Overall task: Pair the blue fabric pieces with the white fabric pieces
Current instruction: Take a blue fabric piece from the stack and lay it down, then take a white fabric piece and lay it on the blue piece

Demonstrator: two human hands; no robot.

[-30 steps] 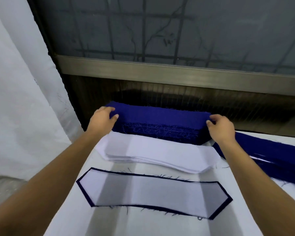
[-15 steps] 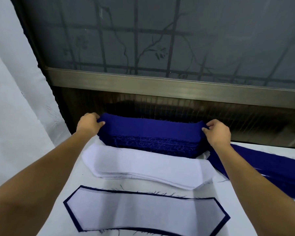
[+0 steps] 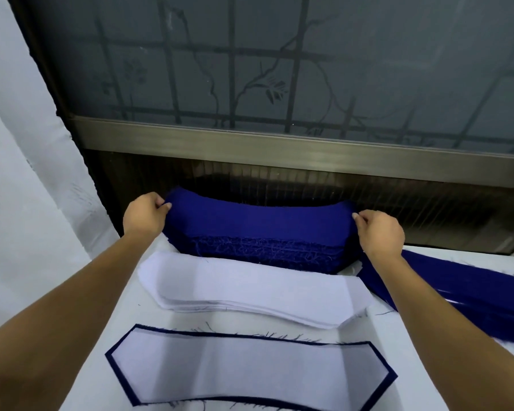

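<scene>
A thick stack of blue fabric pieces (image 3: 264, 247) lies at the table's far edge. Its top blue piece (image 3: 258, 221) is raised at both ends and sags in the middle. My left hand (image 3: 144, 216) pinches its left end, and my right hand (image 3: 379, 235) pinches its right end. In front of the stack sits a pile of white fabric pieces (image 3: 250, 289). Nearer to me lies a paired piece (image 3: 244, 375), white on top with a blue border showing all round.
More blue fabric (image 3: 469, 289) is spread on the white table (image 3: 398, 330) at the right. A dark window with a metal sill (image 3: 279, 149) stands right behind the stack. A white curtain (image 3: 21, 173) hangs at the left.
Both hands have taken the ends of the top blue piece and lifted them off the stack. The camera has tilted upward.
</scene>
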